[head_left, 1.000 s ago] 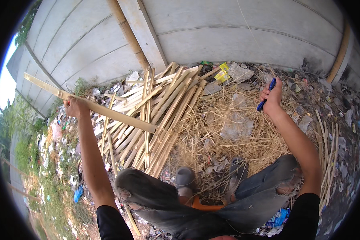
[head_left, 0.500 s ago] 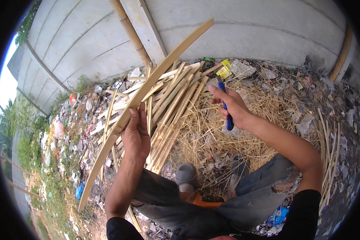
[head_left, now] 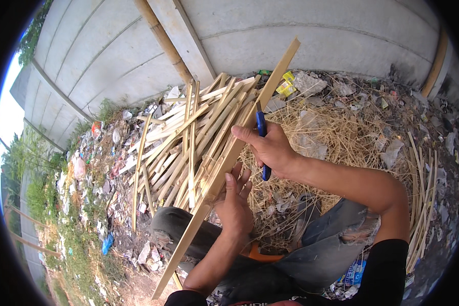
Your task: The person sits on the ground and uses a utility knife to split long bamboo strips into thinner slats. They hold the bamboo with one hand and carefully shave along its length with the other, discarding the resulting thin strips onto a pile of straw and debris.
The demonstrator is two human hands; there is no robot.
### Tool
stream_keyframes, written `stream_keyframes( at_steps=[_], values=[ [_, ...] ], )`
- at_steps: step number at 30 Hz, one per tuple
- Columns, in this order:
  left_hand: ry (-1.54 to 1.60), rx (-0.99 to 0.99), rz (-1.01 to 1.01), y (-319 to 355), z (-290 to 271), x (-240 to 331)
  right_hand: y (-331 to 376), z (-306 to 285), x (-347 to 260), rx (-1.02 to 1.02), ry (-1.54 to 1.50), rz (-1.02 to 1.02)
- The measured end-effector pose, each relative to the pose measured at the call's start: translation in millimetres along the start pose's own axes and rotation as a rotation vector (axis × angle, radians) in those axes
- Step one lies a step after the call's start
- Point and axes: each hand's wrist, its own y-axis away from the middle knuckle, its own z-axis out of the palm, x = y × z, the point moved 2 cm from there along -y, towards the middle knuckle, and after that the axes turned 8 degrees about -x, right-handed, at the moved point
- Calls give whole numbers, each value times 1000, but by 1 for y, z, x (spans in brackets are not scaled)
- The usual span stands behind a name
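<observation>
A long, flat bamboo strip (head_left: pixel 186 244) runs slantwise from the lower left up past the middle of the view. Around its middle, my left hand (head_left: pixel 234 211) is closed, thumb on the near face and fingers behind. In my right hand (head_left: pixel 274 149) is a blue utility knife (head_left: pixel 261 122), its blade end upward next to the strip's edge. The right thumb reaches across to the strip's face. Whether the blade touches the bamboo, I cannot tell. Behind the strip lies a pile of split bamboo strips (head_left: pixel 159 136), partly hidden by it.
Dry shavings (head_left: pixel 341 135) cover the ground ahead of my legs. More thin strips (head_left: pixel 422 204) lie at the right. A concrete panel wall (head_left: pixel 311 30) with a bamboo pole (head_left: pixel 164 41) stands at the back. Litter and weeds (head_left: pixel 86 219) spread along the left.
The bamboo strip and my left hand have moved right and nearer to me. My right hand has come left with the knife, up to the strip. My left knee has shifted left.
</observation>
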Motion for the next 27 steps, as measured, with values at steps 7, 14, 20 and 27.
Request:
stream_keyframes(
  at_steps=[7, 14, 20, 27],
  values=[
    [-596, -565, 224, 62, -40, 22, -15, -48, 27, 165, 201, 104],
    [-1397, -603, 56, -11, -67, 84, -25, -80, 32, 135, 201, 163],
    [-737, -685, -459, -29, -73, 42, -23, -72, 25, -84, 503, 300],
    [-843, -631, -312, -29, -88, 23, 7, -36, 14, -272, 1168, -2]
  ],
)
